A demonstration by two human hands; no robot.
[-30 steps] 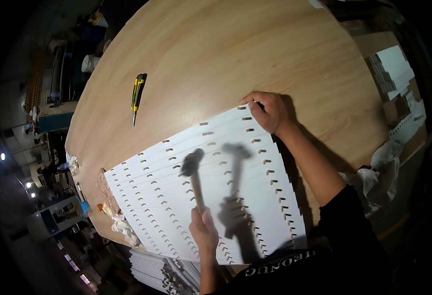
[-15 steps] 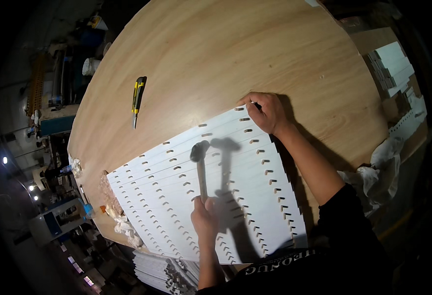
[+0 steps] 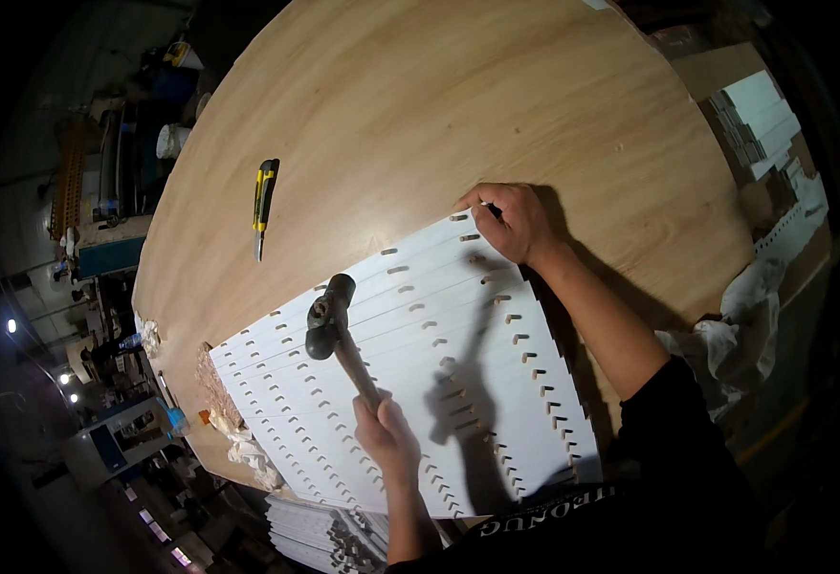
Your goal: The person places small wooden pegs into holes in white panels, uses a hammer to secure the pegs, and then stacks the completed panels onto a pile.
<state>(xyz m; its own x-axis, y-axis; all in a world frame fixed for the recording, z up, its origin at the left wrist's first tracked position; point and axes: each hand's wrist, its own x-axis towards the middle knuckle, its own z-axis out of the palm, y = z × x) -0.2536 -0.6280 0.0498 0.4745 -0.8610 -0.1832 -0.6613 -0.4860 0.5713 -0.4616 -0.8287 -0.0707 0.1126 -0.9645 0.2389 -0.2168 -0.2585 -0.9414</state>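
Note:
My left hand (image 3: 387,442) is closed round the wooden handle of a mallet (image 3: 331,318), its dark, rounded head raised above the boards. Beneath it lies a set of white boards (image 3: 391,330), side by side, with rows of short wooden dowels (image 3: 469,237) standing out of them. My right hand (image 3: 514,225) grips the far right corner of the outermost board, with thumb and fingers closed at its edge. The mallet's shadow falls across the boards to the right of the mallet.
A yellow and black utility knife (image 3: 265,209) lies on the wooden tabletop (image 3: 420,115) beyond the boards. Stacked white strips (image 3: 310,536) sit below the near edge. Crumpled white wrapping (image 3: 726,325) is at the right, near more white pieces (image 3: 766,124).
My left hand has tilted the mallet to the left and raised it, so its head looks larger. Its shadow has shifted. My right hand stays at the board's corner.

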